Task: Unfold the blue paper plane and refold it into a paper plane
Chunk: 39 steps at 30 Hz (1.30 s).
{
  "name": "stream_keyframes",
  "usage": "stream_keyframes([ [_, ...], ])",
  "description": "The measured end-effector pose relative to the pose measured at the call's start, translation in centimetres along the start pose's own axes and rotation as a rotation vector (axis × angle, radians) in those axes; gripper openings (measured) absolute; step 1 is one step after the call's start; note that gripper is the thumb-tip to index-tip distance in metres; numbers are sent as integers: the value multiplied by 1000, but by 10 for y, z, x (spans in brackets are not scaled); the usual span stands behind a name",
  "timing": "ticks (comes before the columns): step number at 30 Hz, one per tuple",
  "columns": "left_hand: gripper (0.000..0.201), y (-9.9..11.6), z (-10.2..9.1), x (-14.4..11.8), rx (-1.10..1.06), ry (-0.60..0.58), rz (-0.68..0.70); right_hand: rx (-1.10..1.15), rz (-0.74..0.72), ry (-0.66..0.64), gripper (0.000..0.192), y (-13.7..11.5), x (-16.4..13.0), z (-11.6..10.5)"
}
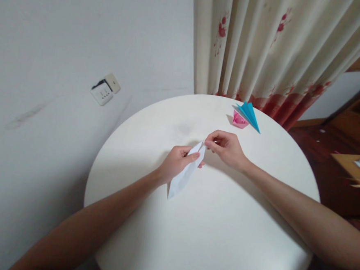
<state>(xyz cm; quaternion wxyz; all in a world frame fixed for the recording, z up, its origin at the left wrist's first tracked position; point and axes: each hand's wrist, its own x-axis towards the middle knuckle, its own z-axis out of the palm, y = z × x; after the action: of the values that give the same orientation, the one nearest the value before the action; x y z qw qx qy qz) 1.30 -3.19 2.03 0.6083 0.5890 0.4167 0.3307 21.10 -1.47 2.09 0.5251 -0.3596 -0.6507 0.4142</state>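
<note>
A folded white paper shape (183, 176), long and pointed, is held above the round white table (216, 236). My left hand (176, 161) grips its upper part, fingers wrapped around it. My right hand (225, 148) pinches the paper's top tip between thumb and forefinger. Both hands meet near the table's middle. The paper's lower point hangs toward the table, below my left hand.
A folded blue paper shape (249, 114) and a pink one (239, 120) lie at the table's far edge. A curtain with red flowers (266, 46) hangs behind. A wall socket (104, 90) sits on the white wall at left. Wooden furniture (353, 122) stands at right.
</note>
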Motion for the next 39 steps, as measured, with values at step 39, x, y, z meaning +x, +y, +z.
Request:
stream_keyframes([
  [39,45,-3,-2,2,266,198,157,43,83,-82,21,-3,-4,7],
])
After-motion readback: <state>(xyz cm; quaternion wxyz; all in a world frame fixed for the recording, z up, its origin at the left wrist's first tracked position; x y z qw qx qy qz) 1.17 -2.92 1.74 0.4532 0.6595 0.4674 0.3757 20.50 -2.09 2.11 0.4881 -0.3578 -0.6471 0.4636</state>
